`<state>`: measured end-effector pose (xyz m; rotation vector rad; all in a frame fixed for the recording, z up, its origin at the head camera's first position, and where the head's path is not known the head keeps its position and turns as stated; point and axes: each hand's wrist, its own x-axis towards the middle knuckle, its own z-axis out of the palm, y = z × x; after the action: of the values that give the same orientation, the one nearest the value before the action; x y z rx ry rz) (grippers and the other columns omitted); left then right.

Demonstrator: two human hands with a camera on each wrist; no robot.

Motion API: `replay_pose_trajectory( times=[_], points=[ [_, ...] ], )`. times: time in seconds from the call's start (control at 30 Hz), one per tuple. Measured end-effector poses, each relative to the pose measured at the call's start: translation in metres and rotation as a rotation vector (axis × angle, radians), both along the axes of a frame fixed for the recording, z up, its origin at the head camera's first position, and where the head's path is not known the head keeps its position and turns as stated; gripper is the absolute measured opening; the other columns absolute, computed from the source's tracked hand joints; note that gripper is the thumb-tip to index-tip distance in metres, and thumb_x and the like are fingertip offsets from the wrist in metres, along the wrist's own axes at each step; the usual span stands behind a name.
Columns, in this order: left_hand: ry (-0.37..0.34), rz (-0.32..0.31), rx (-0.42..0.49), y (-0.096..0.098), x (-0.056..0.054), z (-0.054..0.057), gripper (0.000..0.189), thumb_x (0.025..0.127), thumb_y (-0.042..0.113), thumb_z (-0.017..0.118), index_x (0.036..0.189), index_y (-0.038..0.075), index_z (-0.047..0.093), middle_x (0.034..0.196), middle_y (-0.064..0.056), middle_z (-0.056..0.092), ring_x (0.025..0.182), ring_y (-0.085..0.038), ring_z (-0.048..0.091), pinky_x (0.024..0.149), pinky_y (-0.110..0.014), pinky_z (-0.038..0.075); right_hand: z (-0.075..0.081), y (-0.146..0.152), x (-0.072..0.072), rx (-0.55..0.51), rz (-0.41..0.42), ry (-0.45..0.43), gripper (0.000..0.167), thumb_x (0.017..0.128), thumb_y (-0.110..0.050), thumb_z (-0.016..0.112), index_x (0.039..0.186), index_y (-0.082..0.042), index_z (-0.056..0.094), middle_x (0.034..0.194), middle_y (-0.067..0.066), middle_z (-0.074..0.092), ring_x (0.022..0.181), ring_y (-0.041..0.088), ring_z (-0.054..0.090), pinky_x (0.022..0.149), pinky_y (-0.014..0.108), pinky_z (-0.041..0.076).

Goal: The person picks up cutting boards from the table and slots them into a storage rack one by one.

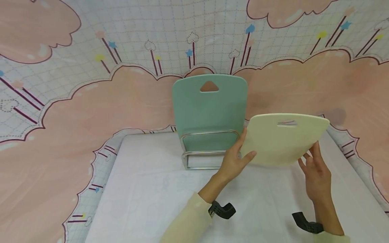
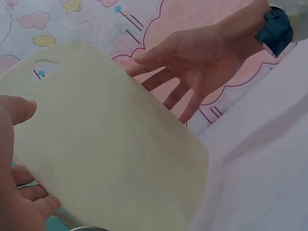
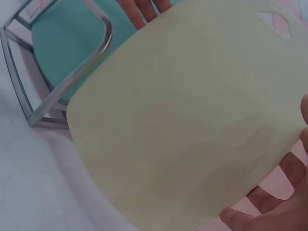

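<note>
A pale yellow cutting board [image 1: 281, 141] with a slot handle is held tilted above the table, right of a metal rack. My left hand [image 1: 234, 162] grips its left edge; the thumb [image 2: 21, 109] lies on the near face and the fingers reach behind. At the right edge, my right hand [image 1: 317, 173] touches the board with extended, spread fingers, palm showing in the left wrist view. A green cutting board [image 1: 209, 111] with a triangular handle hole stands upright in the silver wire rack [image 1: 202, 168], close behind my left hand.
White cloth covers the table [image 1: 152, 202]. Behind it hangs a patterned curtain [image 1: 136, 98] with peach clouds and a grid. Dark straps [image 1: 223, 210] sit on both wrists.
</note>
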<state>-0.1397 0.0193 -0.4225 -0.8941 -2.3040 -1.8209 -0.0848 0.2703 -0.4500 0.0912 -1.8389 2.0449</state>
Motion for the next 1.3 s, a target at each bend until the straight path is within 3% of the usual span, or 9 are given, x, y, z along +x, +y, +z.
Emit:
replay_pose_trajectory(
  times=[0.13, 0.4, 0.67, 1.0, 1.13, 1.3],
  points=[
    [-0.006, 0.01, 0.001, -0.003, -0.002, 0.0, 0.076, 0.095, 0.017, 0.06, 0.155, 0.021, 0.012, 0.156, 0.003, 0.018, 0.141, -0.013, 0.019, 0.112, -0.034, 0.022, 0.0, -0.002, -0.002, -0.017, 0.034, 0.051, 0.056, 0.101, 0.005, 0.036, 0.151, -0.017, 0.026, 0.155, 0.012, 0.024, 0.131, 0.028, 0.038, 0.101, 0.032, 0.033],
    [0.006, 0.016, 0.013, -0.011, -0.004, 0.002, 0.077, 0.096, 0.018, 0.059, 0.155, 0.023, 0.01, 0.157, 0.003, 0.016, 0.141, -0.012, 0.019, 0.112, -0.033, 0.023, 0.003, -0.009, -0.006, 0.042, 0.019, 0.019, 0.056, 0.101, 0.003, 0.037, 0.151, -0.019, 0.028, 0.155, 0.008, 0.025, 0.13, 0.026, 0.039, 0.1, 0.031, 0.034],
    [-0.04, 0.042, 0.084, -0.015, -0.002, 0.003, 0.076, 0.095, 0.016, 0.06, 0.155, 0.022, 0.013, 0.156, 0.004, 0.018, 0.141, -0.012, 0.019, 0.112, -0.034, 0.021, 0.004, -0.015, -0.008, 0.082, 0.025, -0.01, 0.057, 0.101, 0.002, 0.038, 0.151, -0.023, 0.027, 0.155, 0.007, 0.026, 0.128, 0.022, 0.041, 0.095, 0.024, 0.039],
    [0.002, 0.081, 0.084, -0.023, -0.002, 0.001, 0.078, 0.094, 0.014, 0.061, 0.155, 0.021, 0.013, 0.156, 0.001, 0.018, 0.141, -0.013, 0.02, 0.112, -0.035, 0.022, 0.004, -0.024, -0.011, 0.146, 0.027, -0.034, 0.058, 0.101, -0.001, 0.04, 0.151, -0.028, 0.026, 0.156, 0.002, 0.025, 0.132, 0.025, 0.038, 0.097, 0.034, 0.035],
    [-0.011, 0.091, 0.071, -0.027, -0.002, 0.001, 0.077, 0.095, 0.019, 0.061, 0.155, 0.024, 0.012, 0.156, 0.004, 0.018, 0.141, -0.012, 0.019, 0.112, -0.037, 0.022, 0.004, -0.027, -0.013, 0.181, 0.031, -0.03, 0.059, 0.101, -0.002, 0.04, 0.151, -0.029, 0.025, 0.156, 0.001, 0.024, 0.133, 0.025, 0.038, 0.096, 0.031, 0.037],
    [-0.074, 0.106, 0.068, -0.035, 0.013, 0.03, 0.076, 0.095, 0.012, 0.06, 0.154, 0.013, 0.014, 0.157, -0.004, 0.018, 0.141, -0.016, 0.02, 0.112, -0.04, 0.022, 0.004, -0.031, -0.015, 0.224, 0.041, -0.033, 0.059, 0.102, -0.003, 0.039, 0.151, -0.03, 0.024, 0.156, 0.003, 0.025, 0.133, 0.024, 0.038, 0.095, 0.025, 0.039]
  ],
)
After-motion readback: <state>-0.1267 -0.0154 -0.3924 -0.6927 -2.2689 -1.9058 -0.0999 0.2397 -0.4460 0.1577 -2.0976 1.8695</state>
